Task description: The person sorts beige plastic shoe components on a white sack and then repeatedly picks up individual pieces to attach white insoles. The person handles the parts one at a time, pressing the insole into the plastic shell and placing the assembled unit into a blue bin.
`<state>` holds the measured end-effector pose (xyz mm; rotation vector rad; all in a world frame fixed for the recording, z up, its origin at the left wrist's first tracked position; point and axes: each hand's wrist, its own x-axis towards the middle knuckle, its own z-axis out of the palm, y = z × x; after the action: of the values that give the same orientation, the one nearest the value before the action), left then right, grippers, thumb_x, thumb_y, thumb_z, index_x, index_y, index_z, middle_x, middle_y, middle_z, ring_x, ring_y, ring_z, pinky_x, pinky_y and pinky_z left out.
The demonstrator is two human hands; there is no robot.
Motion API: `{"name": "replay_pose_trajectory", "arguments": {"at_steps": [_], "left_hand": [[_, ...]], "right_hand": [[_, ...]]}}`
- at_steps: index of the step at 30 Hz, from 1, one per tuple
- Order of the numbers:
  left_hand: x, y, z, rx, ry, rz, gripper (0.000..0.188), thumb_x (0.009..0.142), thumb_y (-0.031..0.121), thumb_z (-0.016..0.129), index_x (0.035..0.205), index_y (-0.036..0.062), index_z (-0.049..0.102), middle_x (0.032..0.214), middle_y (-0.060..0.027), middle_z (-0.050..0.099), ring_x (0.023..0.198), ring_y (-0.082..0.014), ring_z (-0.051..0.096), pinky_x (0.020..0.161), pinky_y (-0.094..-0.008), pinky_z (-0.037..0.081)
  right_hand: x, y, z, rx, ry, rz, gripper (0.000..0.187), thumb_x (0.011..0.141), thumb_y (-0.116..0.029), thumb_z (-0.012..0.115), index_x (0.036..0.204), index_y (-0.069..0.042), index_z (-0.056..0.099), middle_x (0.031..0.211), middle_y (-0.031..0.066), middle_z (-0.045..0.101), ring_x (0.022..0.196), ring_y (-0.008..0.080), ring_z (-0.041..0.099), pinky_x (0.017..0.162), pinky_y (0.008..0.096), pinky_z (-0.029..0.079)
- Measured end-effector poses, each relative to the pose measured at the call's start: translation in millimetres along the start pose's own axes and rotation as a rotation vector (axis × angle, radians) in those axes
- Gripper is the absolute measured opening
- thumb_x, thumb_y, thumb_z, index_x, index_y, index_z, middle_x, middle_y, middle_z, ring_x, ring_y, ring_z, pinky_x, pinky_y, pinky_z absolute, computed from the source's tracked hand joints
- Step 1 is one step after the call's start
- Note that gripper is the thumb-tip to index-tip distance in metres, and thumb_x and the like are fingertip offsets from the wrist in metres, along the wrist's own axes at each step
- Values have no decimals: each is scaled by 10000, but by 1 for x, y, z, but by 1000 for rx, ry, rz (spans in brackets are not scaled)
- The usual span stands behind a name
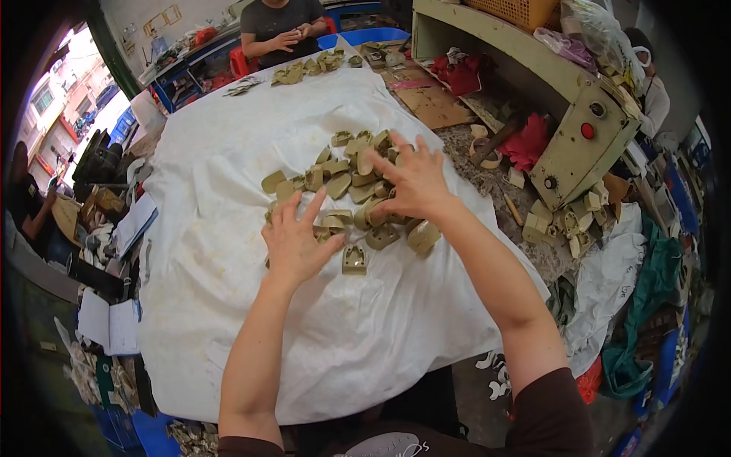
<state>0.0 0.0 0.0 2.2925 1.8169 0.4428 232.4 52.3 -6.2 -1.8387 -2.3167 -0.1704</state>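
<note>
A loose pile of olive-green moulded pieces shaped like shoe heels (339, 185) lies on the white cloth (205, 305) in front of me. Some show hollow undersides, others smooth rounded faces. My left hand (295, 244) rests at the pile's near left side, fingers spread, over or against a few heels. Spread across the pile's right side, my right hand (417, 183) touches heels with its fingers and thumb. Neither hand has a heel lifted. One heel (354, 260) sits a little apart at the near edge, its hollow side showing.
A second heap of heels (308, 67) lies at the table's far end, where a person (282, 30) sits. On the right stand a pale green machine (586, 137) with a red button and more heels (575, 225). An open notebook (110, 324) is at the left.
</note>
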Motion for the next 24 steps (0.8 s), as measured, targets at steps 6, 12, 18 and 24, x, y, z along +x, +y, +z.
{"name": "replay_pose_trajectory", "arguments": {"at_steps": [6, 12, 18, 24], "left_hand": [[21, -25, 10, -317, -240, 195, 637, 741, 147, 670, 1350, 241, 509, 1255, -160, 561, 1068, -324, 586, 928, -353, 469], [18, -44, 15, -712, -257, 87, 513, 759, -11, 560, 1251, 130, 600, 1171, -149, 632, 1027, -248, 617, 914, -313, 473], [22, -45, 7, -635, -276, 184, 500, 751, 13, 561, 1236, 121, 610, 1084, -144, 666, 979, -240, 631, 899, -331, 484], [18, 0, 0, 31, -264, 156, 639, 745, 287, 697, 1352, 262, 497, 1182, -106, 594, 1003, -298, 589, 880, -397, 490]], "right_hand": [[23, 1, -6, -168, -366, -23, 958, 587, -688, 720, 1428, -436, 333, 1511, 61, 314, 1334, 487, 264, 991, 632, 297], [16, 33, -12, 26, -350, -47, 823, 643, -476, 703, 1405, -403, 399, 1452, -9, 419, 1344, 421, 282, 1021, 578, 335], [-1, 65, 21, 422, -44, -44, 684, 611, -332, 729, 1266, -207, 578, 1373, 34, 504, 1345, 408, 282, 1110, 461, 307], [-17, 66, 27, 650, 54, 64, 657, 576, -255, 749, 1202, -116, 605, 1382, 40, 502, 1378, 362, 255, 1139, 450, 251]]}}
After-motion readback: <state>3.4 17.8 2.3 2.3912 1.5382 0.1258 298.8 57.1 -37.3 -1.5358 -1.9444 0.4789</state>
